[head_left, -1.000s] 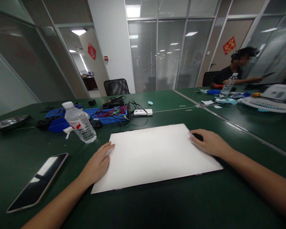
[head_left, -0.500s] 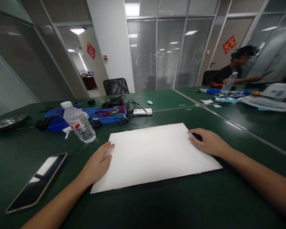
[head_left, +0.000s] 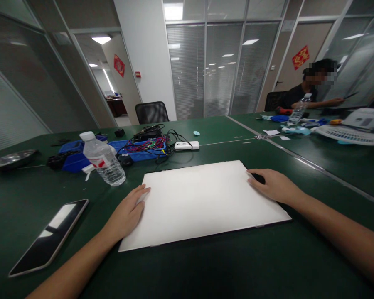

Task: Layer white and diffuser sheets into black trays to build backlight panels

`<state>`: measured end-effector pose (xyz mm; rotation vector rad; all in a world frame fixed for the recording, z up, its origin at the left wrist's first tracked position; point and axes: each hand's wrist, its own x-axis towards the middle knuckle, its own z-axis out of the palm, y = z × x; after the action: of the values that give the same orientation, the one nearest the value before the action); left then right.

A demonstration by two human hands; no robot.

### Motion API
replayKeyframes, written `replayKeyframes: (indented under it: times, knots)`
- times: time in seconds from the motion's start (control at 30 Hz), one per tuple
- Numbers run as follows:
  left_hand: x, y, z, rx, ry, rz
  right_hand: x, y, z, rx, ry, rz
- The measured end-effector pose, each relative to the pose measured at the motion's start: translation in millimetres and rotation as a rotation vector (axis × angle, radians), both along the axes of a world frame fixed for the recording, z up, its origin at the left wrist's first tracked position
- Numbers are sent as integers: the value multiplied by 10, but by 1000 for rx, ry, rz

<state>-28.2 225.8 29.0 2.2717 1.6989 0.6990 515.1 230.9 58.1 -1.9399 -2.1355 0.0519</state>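
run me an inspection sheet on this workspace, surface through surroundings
Surface: green table, with a metal strip across its right side
Job's things: white panel, lying flat, dark edging showing
Clutter: bottle, phone and blue tray to the left; more items far right
Hands: left hand on the panel's left edge, right hand at its right edge; grip unclear
Cables: tangled wires in and over the tray
Surroundings: seated person far right, black chair beyond the table
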Motion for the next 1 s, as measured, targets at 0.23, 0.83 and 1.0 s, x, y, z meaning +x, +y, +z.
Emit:
replayKeyframes:
  times: [0.23, 0.83, 1.0]
  knots:
    - [-19, -30, -10, 8, 62, -65, -62, -15, -35, 39, 128, -10]
    - [-96, -50, -58, 46, 214, -224, 105, 53, 90, -21, 1503, 32]
    - [-98, -50, -34, 63, 172, -228, 106, 87, 36, 123, 1451, 181]
